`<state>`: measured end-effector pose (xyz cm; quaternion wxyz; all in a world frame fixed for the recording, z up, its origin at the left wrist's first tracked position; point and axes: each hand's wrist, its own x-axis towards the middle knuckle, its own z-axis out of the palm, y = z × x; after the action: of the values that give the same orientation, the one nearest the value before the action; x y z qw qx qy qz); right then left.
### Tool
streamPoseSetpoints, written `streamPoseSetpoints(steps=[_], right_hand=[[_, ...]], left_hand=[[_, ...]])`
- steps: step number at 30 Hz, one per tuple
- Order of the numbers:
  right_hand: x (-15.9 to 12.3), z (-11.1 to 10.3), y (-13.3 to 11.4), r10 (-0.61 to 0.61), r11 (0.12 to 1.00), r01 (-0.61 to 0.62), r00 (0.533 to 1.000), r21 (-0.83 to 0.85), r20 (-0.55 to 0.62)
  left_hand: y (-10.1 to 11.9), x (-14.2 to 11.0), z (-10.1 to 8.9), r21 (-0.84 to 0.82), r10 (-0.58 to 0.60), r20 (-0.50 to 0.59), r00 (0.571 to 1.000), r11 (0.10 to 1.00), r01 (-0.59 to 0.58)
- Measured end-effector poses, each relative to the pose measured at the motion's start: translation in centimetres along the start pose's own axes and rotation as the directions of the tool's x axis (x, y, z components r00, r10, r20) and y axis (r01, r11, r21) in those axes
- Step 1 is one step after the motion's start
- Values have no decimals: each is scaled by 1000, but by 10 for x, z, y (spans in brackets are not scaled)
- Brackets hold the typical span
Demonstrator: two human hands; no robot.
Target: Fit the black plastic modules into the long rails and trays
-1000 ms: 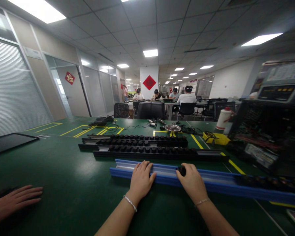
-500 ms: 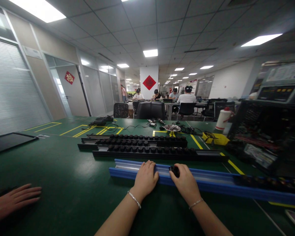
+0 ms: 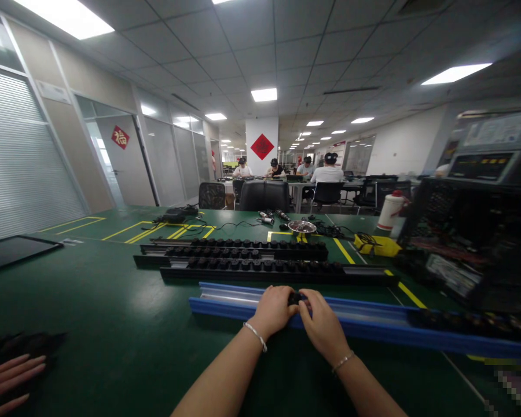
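Observation:
A long blue channel rail [image 3: 230,305] with a shiny metal inside lies across the table in front of me. Over its middle, a small black part [image 3: 294,297] sits between my two hands. My left hand [image 3: 274,310] grips it from the left, fingers curled. From the right, my right hand [image 3: 322,322] pinches the same part with thumb and fingers. My hands cover much of it, so its exact kind is unclear. Several dark parts [image 3: 469,322] stand in a row in the rail's right end.
Black rails [image 3: 260,267] with rows of round black parts lie beyond the blue one. Further back are a metal dish [image 3: 302,226], cables, a yellow box [image 3: 377,245] and a white bottle [image 3: 389,211]. Another person's hand [image 3: 8,379] rests at left near dark items. Open electronics stand right.
My left hand has moved right along the rail and now meets my right hand at the black part, which has shifted slightly left. The other person's hand has drawn back toward the lower left.

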<state>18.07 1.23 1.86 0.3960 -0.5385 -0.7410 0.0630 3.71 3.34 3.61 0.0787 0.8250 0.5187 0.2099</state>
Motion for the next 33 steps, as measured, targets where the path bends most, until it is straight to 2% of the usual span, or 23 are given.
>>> streamPoseSetpoints(steps=[5, 10, 16, 24, 33], right_hand=[[0, -4, 12, -17, 988, 11, 999, -156, -35], [0, -11, 18, 15, 961, -17, 1000, -278, -10], [0, -11, 20, 20, 948, -24, 1000, -316, -16], [0, -8, 23, 0, 938, -2, 1000, -348, -6], [-1, -8, 24, -10, 933, 1, 1000, -361, -24]], left_hand=[[-3, 0, -6, -13, -2, 24, 1000, 1000, 2], [-5, -3, -13, -17, -33, 55, 998, 999, 34], [-14, -9, -19, -16, -75, 61, 995, 997, 76], [-29, -15, -26, -16, -61, 49, 997, 998, 62], [-45, -25, -38, 1, -96, 65, 993, 995, 96]])
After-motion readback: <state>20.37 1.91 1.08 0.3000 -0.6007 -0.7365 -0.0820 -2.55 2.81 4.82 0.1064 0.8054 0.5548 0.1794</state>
